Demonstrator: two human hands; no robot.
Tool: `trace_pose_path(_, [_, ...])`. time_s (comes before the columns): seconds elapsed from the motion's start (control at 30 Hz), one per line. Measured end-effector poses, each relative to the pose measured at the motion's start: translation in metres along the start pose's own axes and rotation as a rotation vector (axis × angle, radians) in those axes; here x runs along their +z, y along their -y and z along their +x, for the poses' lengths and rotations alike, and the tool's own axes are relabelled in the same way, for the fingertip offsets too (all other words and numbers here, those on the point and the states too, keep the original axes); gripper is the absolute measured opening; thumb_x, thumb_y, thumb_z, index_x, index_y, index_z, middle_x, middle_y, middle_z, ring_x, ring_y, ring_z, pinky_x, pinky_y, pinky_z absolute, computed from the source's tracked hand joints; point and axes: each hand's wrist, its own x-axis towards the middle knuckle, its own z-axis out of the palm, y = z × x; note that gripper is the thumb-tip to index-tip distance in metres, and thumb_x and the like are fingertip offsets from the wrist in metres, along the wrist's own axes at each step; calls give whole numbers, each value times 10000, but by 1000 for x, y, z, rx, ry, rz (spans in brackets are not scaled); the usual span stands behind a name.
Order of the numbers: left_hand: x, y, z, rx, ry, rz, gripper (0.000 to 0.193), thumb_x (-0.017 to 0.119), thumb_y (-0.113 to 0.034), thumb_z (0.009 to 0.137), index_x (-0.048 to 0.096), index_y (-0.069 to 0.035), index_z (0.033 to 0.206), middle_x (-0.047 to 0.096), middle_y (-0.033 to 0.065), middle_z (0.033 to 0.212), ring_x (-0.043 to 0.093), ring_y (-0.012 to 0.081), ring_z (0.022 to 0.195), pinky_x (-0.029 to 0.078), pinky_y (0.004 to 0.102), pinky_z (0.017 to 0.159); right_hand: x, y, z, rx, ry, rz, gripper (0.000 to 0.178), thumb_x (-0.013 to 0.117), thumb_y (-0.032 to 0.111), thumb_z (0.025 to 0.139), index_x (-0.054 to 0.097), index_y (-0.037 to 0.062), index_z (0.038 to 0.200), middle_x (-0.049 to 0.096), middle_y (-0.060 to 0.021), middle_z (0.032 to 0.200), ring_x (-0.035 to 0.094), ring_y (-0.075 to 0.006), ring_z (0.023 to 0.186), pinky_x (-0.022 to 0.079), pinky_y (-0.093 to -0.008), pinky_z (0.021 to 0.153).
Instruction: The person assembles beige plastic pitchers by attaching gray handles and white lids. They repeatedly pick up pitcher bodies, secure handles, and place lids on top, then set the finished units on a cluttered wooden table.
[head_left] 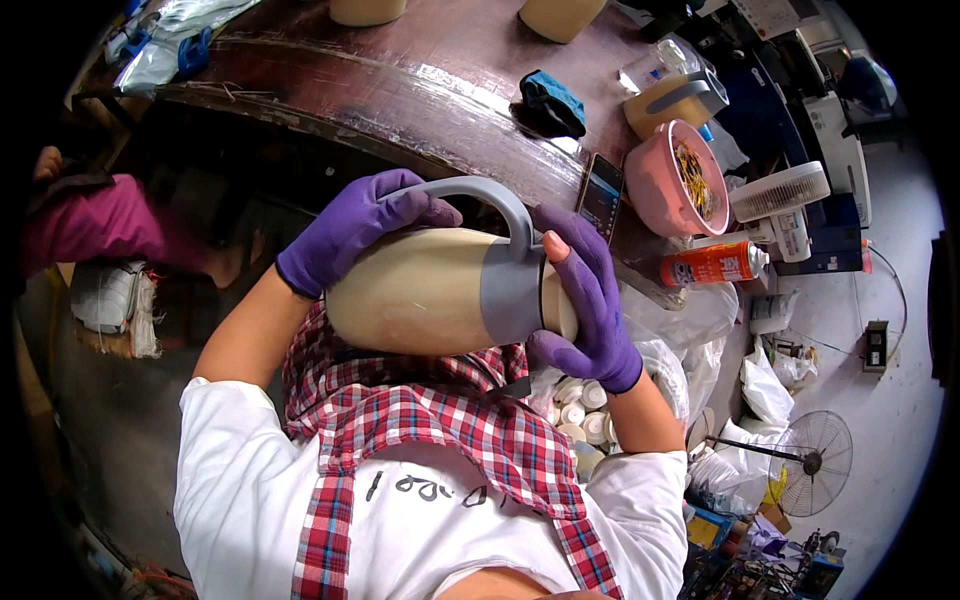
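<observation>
A cream thermos jug (420,290) with a grey collar and grey handle (500,200) lies on its side in front of my chest, its top end to the right. My left hand (370,225), in a purple glove, grips the jug near the handle's lower end. Around the cream lid (558,305) at the top end, my right hand (595,300) is closed, also in a purple glove with one fingertip bare. A dark gap shows between lid and collar. The jug's underside rests close to my checked apron (420,400).
A worn brown table (400,100) lies ahead, bearing a phone (600,195), dark blue cloth (552,105), another jug (665,105) and a pink basket (660,175). An orange spray can (710,264) is at right. Round white lids (580,410) fill a bag below. Another person's leg (120,225) is left.
</observation>
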Motion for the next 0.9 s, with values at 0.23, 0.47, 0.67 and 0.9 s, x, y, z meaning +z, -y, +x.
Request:
trace_pose_path(0.23, [7, 4, -1, 7, -24, 63, 557, 677, -516, 932, 593, 7, 1106, 719, 127, 1105, 672, 174, 1055, 494, 328, 980, 13, -5, -14, 96, -89, 101, 795, 710, 366, 840, 415, 11, 1488, 395, -306, 1504, 425, -493, 1355, 327, -560, 1122])
trace_pose_path(0.47, [-11, 8, 34, -103, 380, -15, 551, 676, -516, 923, 614, 6, 1089, 724, 137, 1035, 690, 199, 991, 525, 336, 935, 12, 40, 8, -347, 164, -57, 763, 796, 409, 703, 528, 229, 1394, 557, -159, 1391, 528, -471, 1261, 402, -616, 1027])
trace_pose_path(0.67, [0, 3, 27, 21, 37, 89, 562, 673, -534, 927, 615, 8, 1065, 716, 110, 1043, 675, 167, 981, 515, 313, 934, 0, -8, -6, 62, -71, 27, 705, 624, 433, 896, 436, 85, 1480, 408, -257, 1510, 423, -464, 1368, 311, -583, 1114])
trace_pose_path(0.9, [0, 7, 34, -69, 61, 57, 622, 686, -598, 888, 628, 2, 1043, 718, 93, 982, 670, 143, 946, 520, 284, 883, -5, -7, -9, 373, -35, 196, 705, 553, 338, 945, 350, 1, 1530, 315, -284, 1571, 336, -448, 1449, 276, -466, 1177])
